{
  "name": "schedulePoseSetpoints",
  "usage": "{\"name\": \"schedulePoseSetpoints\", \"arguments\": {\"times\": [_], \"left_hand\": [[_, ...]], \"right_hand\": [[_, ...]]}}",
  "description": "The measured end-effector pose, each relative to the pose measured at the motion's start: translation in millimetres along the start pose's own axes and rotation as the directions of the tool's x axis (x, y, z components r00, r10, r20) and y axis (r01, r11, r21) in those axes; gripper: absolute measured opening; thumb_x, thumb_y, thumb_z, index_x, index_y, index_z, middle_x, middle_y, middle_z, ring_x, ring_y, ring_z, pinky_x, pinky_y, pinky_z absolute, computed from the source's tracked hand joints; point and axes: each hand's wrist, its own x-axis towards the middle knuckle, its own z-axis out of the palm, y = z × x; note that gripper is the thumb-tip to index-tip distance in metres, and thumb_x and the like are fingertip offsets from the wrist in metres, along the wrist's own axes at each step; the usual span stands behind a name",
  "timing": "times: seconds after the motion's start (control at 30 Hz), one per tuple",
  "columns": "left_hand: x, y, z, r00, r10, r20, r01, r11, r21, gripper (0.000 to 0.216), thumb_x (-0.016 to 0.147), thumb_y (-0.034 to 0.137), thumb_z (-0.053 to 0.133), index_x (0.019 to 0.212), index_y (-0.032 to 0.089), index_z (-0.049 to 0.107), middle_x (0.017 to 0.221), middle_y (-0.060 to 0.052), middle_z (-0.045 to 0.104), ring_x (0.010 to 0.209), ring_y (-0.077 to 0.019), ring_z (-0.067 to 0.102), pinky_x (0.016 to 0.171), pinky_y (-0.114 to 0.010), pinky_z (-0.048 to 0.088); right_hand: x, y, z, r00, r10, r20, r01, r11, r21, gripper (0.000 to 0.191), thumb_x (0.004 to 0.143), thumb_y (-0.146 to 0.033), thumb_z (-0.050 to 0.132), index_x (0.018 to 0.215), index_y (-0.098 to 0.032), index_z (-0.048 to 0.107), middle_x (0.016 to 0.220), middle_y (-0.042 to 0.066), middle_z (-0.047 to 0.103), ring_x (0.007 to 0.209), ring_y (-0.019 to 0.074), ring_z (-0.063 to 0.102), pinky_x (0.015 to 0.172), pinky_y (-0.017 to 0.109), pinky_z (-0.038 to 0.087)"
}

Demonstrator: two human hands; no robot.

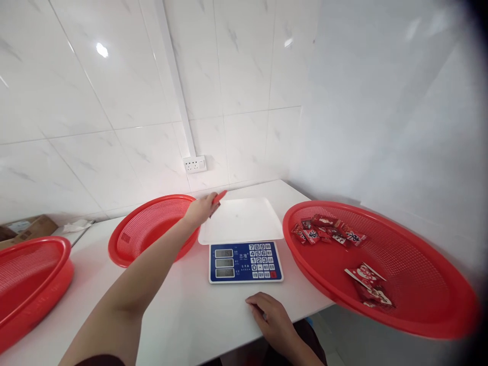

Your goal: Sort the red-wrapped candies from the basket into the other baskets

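Observation:
My left hand (pixel 205 208) reaches over the left edge of the scale's white weighing tray (pixel 244 221). Its fingers are closed on a small flat red item (pixel 220 196), whose kind I cannot make out. Below the tray sits the scale's blue keypad panel (pixel 246 262), with number keys and three small displays; the digits are too faint to read. My right hand (pixel 272 320) lies at the table's front edge, below the panel, its fingers curled together with nothing visible in them.
A big red basket (pixel 316 274) on the right holds several red snack packets (pixel 328 231). Another red basket (pixel 133 216) stands behind my left forearm, and a third (pixel 57 274) at far left. A cardboard box (pixel 36 229) and a wall socket (pixel 195 164) are behind.

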Motion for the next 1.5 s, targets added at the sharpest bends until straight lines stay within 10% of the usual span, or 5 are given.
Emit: {"name": "schedulePoseSetpoints", "arguments": {"times": [0.5,0.7,0.9,1.2,1.5], "left_hand": [[-130,-49,17,0.944,-0.207,0.258,0.222,0.975,-0.029,0.055,0.089,0.043,0.029,0.14,0.027,0.02,0.125,-0.014,0.054,0.094,-0.0313,0.061,0.067,-0.039,0.048],[-140,-72,35,0.989,-0.132,-0.063,0.137,0.987,0.082,0.049,0.084,0.022,0.026,0.13,0.022,0.044,0.109,-0.015,0.064,0.106,-0.0335,0.055,0.092,-0.054,0.036],[-136,-47,27,0.915,-0.189,-0.357,0.084,0.954,-0.288,0.049,0.079,0.051,0.04,0.126,0.058,0.026,0.132,0.014,0.045,0.129,-0.0323,0.03,0.103,-0.062,0.021],[-129,45,-7,0.929,-0.26,-0.263,-0.187,0.282,-0.941,0.052,0.077,0.051,0.054,0.124,0.033,0.044,0.125,-0.004,0.054,0.119,-0.0283,0.046,0.102,-0.051,0.033],[-118,43,7,0.982,-0.181,-0.062,-0.063,0.0,-0.998,0.043,0.079,0.049,0.054,0.117,0.028,0.052,0.117,-0.006,0.059,0.114,-0.0271,0.051,0.099,-0.048,0.038]], "right_hand": [[2,2,3,1.0,-0.007,-0.01,0.007,0.999,-0.035,0.024,0.087,-0.025,0.04,0.091,-0.02,0.063,0.088,0.007,0.066,0.082,0.0199,0.061,0.072,0.031,0.048],[-3,-24,-24,0.997,-0.037,0.07,0.041,0.997,-0.063,0.024,0.085,-0.02,0.042,0.095,-0.021,0.064,0.091,0.005,0.066,0.086,0.0167,0.059,0.077,0.028,0.047],[-8,-57,-143,0.99,0.082,-0.114,-0.1,0.982,-0.163,0.025,0.087,-0.031,0.043,0.104,-0.025,0.061,0.099,0.002,0.064,0.087,0.0152,0.06,0.075,0.026,0.047],[10,29,-237,0.615,0.787,-0.052,-0.669,0.486,-0.562,0.059,0.049,-0.011,0.078,0.105,-0.012,0.063,0.079,0.01,0.068,0.07,0.0263,0.065,0.064,0.033,0.047],[79,33,-230,0.782,0.619,-0.075,-0.576,0.671,-0.468,0.067,0.067,-0.027,0.072,0.128,-0.022,0.045,0.13,0.009,0.048,0.116,0.0258,0.046,0.094,0.033,0.037]]}}
